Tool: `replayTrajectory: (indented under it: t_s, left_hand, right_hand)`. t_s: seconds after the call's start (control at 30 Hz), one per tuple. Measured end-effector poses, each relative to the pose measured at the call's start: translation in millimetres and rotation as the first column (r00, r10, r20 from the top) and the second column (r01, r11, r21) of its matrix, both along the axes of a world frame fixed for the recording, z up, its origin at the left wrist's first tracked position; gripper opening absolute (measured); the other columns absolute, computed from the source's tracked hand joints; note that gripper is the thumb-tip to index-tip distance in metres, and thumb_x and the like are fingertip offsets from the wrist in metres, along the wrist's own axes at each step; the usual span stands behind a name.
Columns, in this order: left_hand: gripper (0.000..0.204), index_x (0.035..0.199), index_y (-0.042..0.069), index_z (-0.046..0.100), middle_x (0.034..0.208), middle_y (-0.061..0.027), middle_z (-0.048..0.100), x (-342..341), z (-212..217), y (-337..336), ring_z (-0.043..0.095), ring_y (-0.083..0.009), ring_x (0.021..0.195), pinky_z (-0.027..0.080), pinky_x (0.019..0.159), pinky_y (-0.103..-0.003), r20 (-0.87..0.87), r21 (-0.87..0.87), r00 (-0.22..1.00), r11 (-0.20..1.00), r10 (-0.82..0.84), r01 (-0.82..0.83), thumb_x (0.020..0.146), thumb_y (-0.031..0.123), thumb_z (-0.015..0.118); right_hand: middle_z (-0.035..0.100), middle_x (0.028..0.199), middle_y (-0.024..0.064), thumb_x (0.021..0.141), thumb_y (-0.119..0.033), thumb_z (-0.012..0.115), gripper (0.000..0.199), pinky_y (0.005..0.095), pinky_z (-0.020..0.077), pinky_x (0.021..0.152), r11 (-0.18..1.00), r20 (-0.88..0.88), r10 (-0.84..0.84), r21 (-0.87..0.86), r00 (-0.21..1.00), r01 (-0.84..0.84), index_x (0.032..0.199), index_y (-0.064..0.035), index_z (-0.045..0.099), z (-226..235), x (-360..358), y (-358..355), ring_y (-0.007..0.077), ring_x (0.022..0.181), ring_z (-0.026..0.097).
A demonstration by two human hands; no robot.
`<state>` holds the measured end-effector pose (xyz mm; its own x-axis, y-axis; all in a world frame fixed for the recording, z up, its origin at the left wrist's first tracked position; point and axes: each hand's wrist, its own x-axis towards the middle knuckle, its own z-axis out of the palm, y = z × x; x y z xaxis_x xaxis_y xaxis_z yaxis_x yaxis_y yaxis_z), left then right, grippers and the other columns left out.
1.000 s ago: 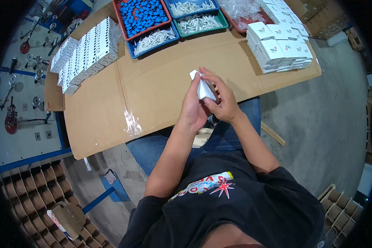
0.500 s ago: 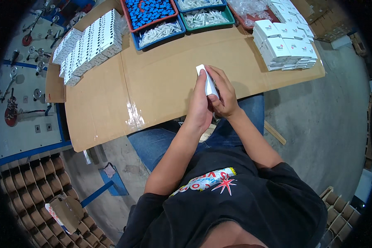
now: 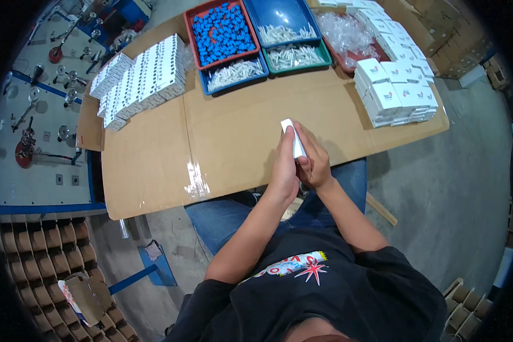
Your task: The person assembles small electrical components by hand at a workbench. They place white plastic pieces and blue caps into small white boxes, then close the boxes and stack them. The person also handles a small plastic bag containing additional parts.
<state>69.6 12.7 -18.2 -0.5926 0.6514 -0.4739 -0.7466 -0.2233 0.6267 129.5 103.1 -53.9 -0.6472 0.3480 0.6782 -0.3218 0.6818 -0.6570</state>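
A small white box (image 3: pixel 296 142) stands between my two hands, above the near part of the cardboard-covered table (image 3: pixel 239 131). My left hand (image 3: pixel 284 168) is closed along its left side, with the thumb laid along the box. From the right, my right hand (image 3: pixel 316 159) wraps round it, the fingers over its far side and the thumb near its lower end. Much of the box is hidden by the palms and fingers.
At the back stand a red tray (image 3: pixel 198 54) of blue pieces, a blue tray (image 3: pixel 264 73) and a green tray (image 3: pixel 327 59) of white pieces, and a red tray (image 3: pixel 347 64) of clear bags. White boxes are stacked at left (image 3: pixel 148 77) and right (image 3: pixel 390 94).
The view has shifted, so the table and trays sit lower in the picture and more of the back trays shows. Both hands still hold the white box together.
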Motion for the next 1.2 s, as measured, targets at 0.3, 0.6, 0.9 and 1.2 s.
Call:
replayTrajectory:
  t_s: [0.3,0.6,0.9,1.2]
  left_hand:
    - [0.046,0.131,0.013,0.059,0.11,0.0008,0.064,2.9,7.4,2.3,0.061,-0.0112,0.1,0.05,0.089,-0.029,-0.061,-0.02,0.998,0.999,0.026,-0.027,0.105,0.051,0.054]
    - [0.048,0.132,0.014,0.057,0.116,-0.0011,0.063,1.4,-3.6,1.7,0.06,-0.0134,0.108,0.047,0.095,-0.031,-0.103,0.009,0.994,0.999,0.038,-0.037,0.104,0.053,0.053]
    - [0.066,0.163,0.009,0.027,0.137,-0.0085,0.055,-24.2,-14.3,-8.0,0.055,-0.0153,0.118,0.044,0.102,-0.031,-0.592,-0.048,0.806,0.997,0.014,-0.053,0.109,0.04,0.048]
    - [0.062,0.163,0.008,0.027,0.142,-0.0089,0.053,-25.6,-6.6,-17.6,0.052,-0.0145,0.124,0.043,0.104,-0.029,-0.528,0.047,0.849,0.999,0.028,-0.004,0.109,0.029,0.049]
  right_hand:
    - [0.058,0.139,0.0305,0.109,-0.047,0.039,0.068,0.0473,0.0478,0.107,0.998,-0.016,0.014,-0.054,1.0,-0.015,0.141,0.0113,0.052,-3.9,-5.1,0.7,0.0454,0.128,0.059]
    - [0.058,0.141,0.0291,0.109,-0.048,0.038,0.068,0.0468,0.045,0.11,0.992,-0.001,0.052,-0.112,0.999,-0.052,0.142,0.009,0.052,-7.9,-5.6,0.7,0.0433,0.131,0.058]
    - [0.04,0.159,0.0245,0.098,-0.053,0.062,0.08,0.0451,0.0316,0.12,0.92,0.135,0.21,-0.362,0.968,-0.149,0.152,0.0023,0.043,5.2,-5.3,-1.5,0.035,0.149,0.039]
    - [0.041,0.159,0.0232,0.096,-0.033,0.072,0.073,0.0422,0.0337,0.12,0.885,0.165,0.251,-0.437,0.954,-0.158,0.152,0.0027,0.042,19.7,-4.1,-12.5,0.0351,0.147,0.041]
